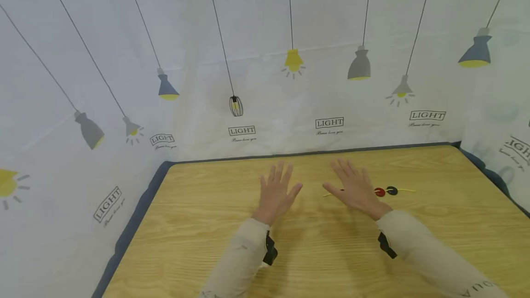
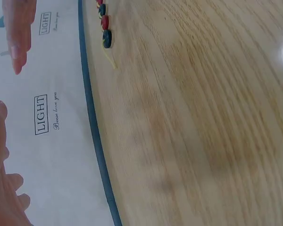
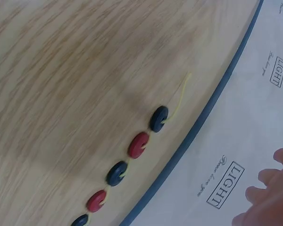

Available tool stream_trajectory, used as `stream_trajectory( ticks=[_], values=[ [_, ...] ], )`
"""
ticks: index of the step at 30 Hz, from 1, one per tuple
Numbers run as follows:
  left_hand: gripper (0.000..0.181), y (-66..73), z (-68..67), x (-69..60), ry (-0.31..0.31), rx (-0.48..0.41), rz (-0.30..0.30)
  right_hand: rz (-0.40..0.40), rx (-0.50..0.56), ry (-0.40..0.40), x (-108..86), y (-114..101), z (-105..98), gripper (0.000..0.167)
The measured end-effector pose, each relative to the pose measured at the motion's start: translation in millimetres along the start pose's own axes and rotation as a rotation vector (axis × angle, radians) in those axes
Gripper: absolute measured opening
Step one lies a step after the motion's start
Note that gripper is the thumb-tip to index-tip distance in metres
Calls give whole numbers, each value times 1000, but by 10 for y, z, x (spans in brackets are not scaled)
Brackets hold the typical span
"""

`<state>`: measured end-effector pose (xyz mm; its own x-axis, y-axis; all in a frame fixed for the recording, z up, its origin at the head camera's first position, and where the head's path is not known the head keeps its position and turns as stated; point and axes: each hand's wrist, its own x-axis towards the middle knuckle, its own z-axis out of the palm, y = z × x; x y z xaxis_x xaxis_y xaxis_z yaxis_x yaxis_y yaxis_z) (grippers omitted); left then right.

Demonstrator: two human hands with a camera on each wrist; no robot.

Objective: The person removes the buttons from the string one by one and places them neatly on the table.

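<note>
A yellow string point(image 1: 410, 191) threaded with red and dark round buttons lies on the table, partly hidden in the head view behind my right hand point(image 1: 357, 189). In the right wrist view, the dark end button point(image 3: 159, 118) and the red button point(image 3: 138, 144) beside it show clearly, with dark and red alternating along the row. My right hand is held above the string with spread fingers, holding nothing. To its left, my left hand point(image 1: 274, 197) is also raised over the wood, its fingers straight and apart, with nothing in it.
The wood-grain table point(image 1: 198, 224) has a dark blue border point(image 1: 142, 203) along its back and left edges. Behind it hangs a pale sheet point(image 1: 265, 26) printed with lamps and the word LIGHT. A dark strap piece point(image 1: 270, 248) sits at the left sleeve cuff.
</note>
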<state>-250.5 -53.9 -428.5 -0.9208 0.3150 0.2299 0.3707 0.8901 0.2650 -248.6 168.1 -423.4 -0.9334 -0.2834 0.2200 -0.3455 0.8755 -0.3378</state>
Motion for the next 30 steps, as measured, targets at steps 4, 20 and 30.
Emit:
stream_trajectory(
  ticks=[4, 20, 30],
  values=[
    [59, 62, 62, 9, 54, -40, 65, -39, 18, 36, -74, 136, -54, 79],
    [45, 373, 443, 119, -57, -347, 95, -158, 237, 254, -264, 688, -228, 34],
    [40, 608, 602, 225, -127, -435, 28, -50, 260, 269, -316, 1033, -253, 29]
  ],
)
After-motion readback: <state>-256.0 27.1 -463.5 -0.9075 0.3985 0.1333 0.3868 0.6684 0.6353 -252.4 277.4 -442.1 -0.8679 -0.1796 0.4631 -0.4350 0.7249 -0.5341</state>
